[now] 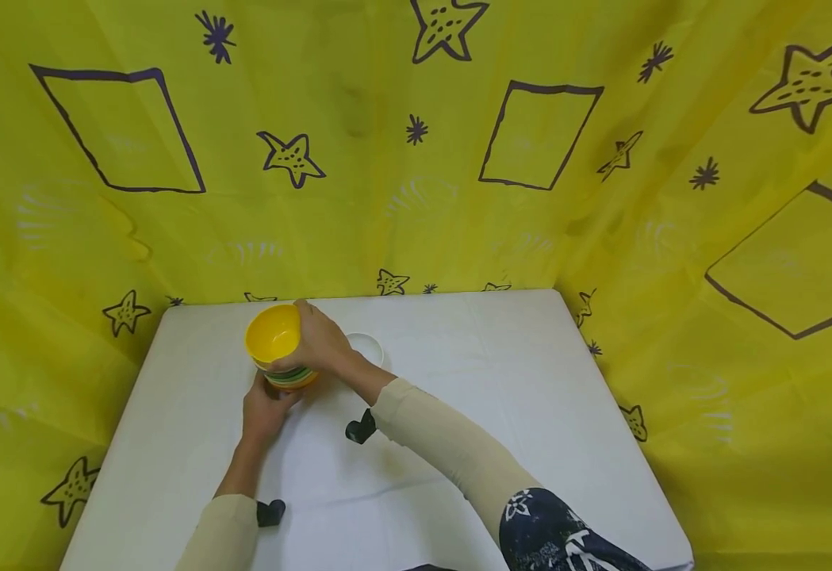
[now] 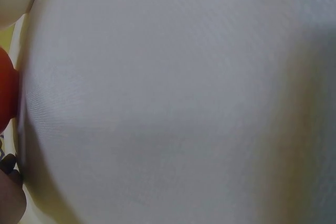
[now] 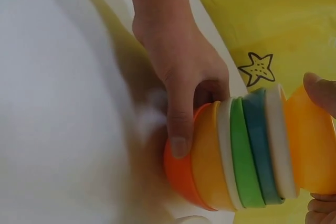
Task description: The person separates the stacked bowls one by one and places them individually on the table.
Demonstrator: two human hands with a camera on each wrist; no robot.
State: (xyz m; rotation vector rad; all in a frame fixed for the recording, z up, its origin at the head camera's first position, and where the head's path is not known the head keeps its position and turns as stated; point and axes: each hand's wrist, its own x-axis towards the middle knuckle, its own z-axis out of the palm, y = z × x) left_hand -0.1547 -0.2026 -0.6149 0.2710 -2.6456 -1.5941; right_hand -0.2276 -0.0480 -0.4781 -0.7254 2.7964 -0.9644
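Note:
A yellow bowl (image 1: 271,333) tops a stack of nested bowls (image 3: 242,153) in white, teal, green, light orange and red-orange. My right hand (image 1: 319,337) holds the yellow bowl, thumb on one side and fingers on the other. In the right wrist view, this bowl stands well out from the white one beneath; whether they touch I cannot tell. Lower down, my left hand (image 1: 266,408) grips the stack, its thumb across the red-orange bowl (image 3: 181,174). The left wrist view catches only the edge of that red-orange bowl (image 2: 6,90).
On the white table (image 1: 487,381), a white bowl (image 1: 367,347) stands just right of the stack, partly behind my right wrist. Dark pieces (image 1: 362,427) show beside both wrists. Yellow cloth (image 1: 358,222) with drawn stars and outlines hangs behind and along the table's sides.

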